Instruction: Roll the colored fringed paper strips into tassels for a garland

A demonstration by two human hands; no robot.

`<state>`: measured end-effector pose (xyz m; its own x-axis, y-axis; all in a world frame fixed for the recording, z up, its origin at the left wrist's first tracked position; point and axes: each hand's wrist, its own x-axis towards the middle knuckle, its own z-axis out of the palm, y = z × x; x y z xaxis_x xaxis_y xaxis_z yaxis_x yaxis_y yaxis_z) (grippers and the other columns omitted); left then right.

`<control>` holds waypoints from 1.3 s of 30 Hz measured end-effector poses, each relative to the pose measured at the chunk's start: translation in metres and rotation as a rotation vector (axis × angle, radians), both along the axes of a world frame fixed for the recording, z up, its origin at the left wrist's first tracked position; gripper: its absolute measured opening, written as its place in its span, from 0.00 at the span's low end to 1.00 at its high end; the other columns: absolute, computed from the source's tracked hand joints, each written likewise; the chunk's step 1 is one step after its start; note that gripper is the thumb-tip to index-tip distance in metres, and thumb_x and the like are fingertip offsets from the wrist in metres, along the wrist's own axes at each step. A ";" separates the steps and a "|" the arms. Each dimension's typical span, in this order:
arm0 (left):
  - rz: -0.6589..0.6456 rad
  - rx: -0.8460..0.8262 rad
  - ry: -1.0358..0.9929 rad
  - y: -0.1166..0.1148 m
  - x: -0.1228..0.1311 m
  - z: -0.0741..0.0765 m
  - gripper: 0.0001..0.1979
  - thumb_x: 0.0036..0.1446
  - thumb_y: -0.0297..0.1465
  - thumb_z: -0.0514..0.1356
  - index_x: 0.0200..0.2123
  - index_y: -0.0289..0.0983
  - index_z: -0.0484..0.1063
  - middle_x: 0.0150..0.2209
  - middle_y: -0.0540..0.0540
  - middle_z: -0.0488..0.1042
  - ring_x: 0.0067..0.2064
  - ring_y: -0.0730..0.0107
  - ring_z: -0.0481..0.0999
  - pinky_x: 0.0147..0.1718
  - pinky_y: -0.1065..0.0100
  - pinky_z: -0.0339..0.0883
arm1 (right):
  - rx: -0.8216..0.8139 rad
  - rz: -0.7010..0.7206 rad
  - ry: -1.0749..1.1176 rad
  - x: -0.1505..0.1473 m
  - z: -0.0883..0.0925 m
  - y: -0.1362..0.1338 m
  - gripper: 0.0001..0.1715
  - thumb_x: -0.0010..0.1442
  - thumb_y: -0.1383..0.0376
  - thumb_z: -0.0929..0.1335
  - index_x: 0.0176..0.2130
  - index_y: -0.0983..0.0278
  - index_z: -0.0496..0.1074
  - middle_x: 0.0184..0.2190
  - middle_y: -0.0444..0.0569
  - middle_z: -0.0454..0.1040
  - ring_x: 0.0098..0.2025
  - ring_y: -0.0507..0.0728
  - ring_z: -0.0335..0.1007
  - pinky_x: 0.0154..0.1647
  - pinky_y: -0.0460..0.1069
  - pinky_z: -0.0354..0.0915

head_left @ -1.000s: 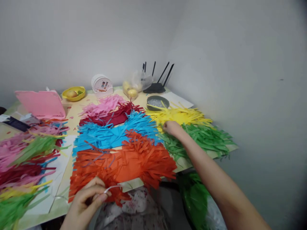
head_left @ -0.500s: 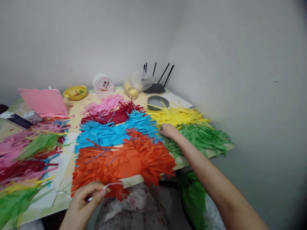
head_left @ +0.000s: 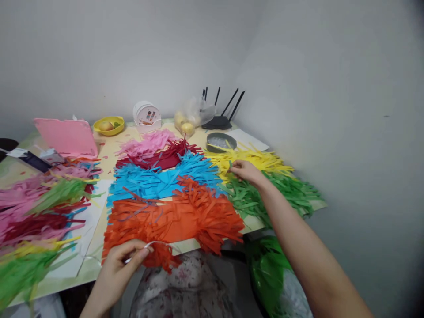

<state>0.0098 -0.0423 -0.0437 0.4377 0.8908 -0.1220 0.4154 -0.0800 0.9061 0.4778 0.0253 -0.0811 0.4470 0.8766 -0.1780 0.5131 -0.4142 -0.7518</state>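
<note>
My left hand is closed in a pinch on a thin white strip at the near edge of the table, just in front of the orange fringed paper. Stretched out over the green fringed paper, my right hand pinches a green paper strip where the green meets the yellow fringed paper. Behind the orange lie blue fringed paper, dark red fringed paper and pink fringed paper.
A mixed heap of coloured paper strips covers the left side. At the back stand a pink case, a yellow bowl, a white tub, a bag of fruit, a black router and a grey dish. A green bag hangs below the table edge.
My right hand has lifted slightly off the green fringe and closed on a green strip. The left hand stays at the table edge with the white strip.
</note>
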 end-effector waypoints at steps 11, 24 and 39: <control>0.011 -0.026 -0.012 -0.001 -0.001 -0.008 0.18 0.56 0.44 0.60 0.27 0.35 0.77 0.23 0.47 0.72 0.25 0.72 0.65 0.24 0.75 0.59 | 0.108 0.014 0.283 0.003 -0.011 -0.009 0.18 0.42 0.61 0.72 0.35 0.66 0.74 0.25 0.46 0.76 0.16 0.45 0.55 0.13 0.43 0.49; 0.011 -0.057 -0.082 -0.003 0.001 -0.010 0.18 0.55 0.43 0.61 0.25 0.34 0.75 0.21 0.50 0.66 0.24 0.74 0.62 0.24 0.74 0.56 | 0.313 -0.122 0.210 -0.019 0.011 -0.014 0.23 0.38 0.53 0.77 0.28 0.65 0.71 0.21 0.44 0.74 0.14 0.48 0.59 0.15 0.45 0.49; 0.330 -0.093 -0.543 -0.012 0.043 -0.010 0.18 0.56 0.42 0.63 0.24 0.33 0.74 0.21 0.51 0.65 0.22 0.78 0.61 0.21 0.74 0.54 | 0.260 0.363 1.133 -0.304 0.020 -0.092 0.18 0.51 0.53 0.74 0.27 0.63 0.68 0.48 0.51 0.74 0.19 0.46 0.62 0.10 0.43 0.57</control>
